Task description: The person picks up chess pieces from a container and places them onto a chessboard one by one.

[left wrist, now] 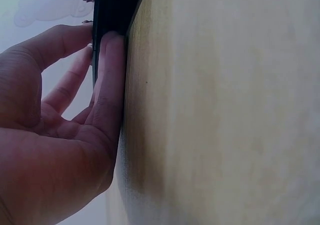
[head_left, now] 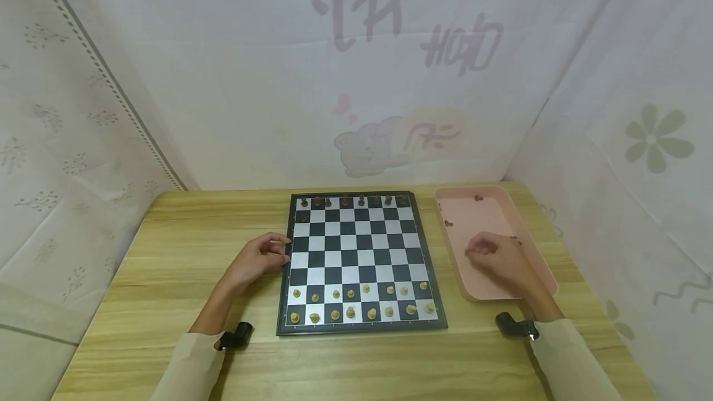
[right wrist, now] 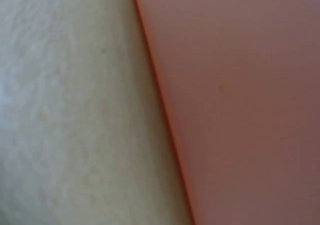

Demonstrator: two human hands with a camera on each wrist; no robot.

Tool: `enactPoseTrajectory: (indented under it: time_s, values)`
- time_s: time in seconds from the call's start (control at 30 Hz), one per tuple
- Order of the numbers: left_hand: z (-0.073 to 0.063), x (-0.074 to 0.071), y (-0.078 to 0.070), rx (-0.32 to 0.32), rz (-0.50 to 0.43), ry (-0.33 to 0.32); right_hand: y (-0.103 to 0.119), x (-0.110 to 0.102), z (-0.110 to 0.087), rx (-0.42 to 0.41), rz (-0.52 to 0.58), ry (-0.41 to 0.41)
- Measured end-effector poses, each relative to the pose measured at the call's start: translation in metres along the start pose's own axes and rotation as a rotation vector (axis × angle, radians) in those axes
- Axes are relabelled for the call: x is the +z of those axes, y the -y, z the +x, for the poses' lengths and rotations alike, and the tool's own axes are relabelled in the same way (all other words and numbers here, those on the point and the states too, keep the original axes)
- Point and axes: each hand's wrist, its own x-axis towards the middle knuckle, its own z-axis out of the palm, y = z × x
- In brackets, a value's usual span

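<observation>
The chessboard (head_left: 356,258) lies flat on the table with light pieces on its two near rows and dark pieces along its far row. One dark pawn (head_left: 303,218) stands in front of that row at the left. My left hand (head_left: 262,258) rests against the board's left edge, its fingertips (left wrist: 114,39) touching the dark side. Over the pink tray (head_left: 472,293), my right hand (head_left: 498,258) pinches a small dark chess piece (head_left: 467,252) between thumb and fingers, which partly hide it. The right wrist view shows only the tray and table.
Several dark pieces lie in the tray, among them one at its far end (head_left: 479,198) and one by its left wall (head_left: 449,223). The wooden table (head_left: 211,221) meets printed cloth (head_left: 267,110) at the back and sides.
</observation>
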Motion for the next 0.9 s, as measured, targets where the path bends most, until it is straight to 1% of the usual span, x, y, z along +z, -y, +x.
enactPoseTrajectory:
  time_s: [0.2, 0.4, 0.57, 0.77, 0.9]
  values:
    - [0.0002, -0.0009, 0.0, 0.007, -0.014, 0.006, 0.0036, -0.0021, 0.0, -0.003, -0.023, 0.018]
    - [-0.0002, -0.0012, 0.0004, 0.004, -0.023, 0.006, 0.002, -0.0017, 0.0, 0.002, 0.003, 0.042]
    - [0.0005, -0.001, 0.0013, 0.001, -0.028, 0.001, 0.0006, -0.0032, -0.0012, 0.002, 0.006, 0.041]
    - [0.0, -0.0008, 0.0007, 0.0, -0.025, 0.001, 0.0024, -0.0043, -0.0024, -0.017, -0.011, 0.032]
    - [-0.0005, -0.0005, 0.0003, 0.002, -0.027, 0.003, 0.0025, -0.0032, -0.0024, -0.001, -0.008, 0.002]
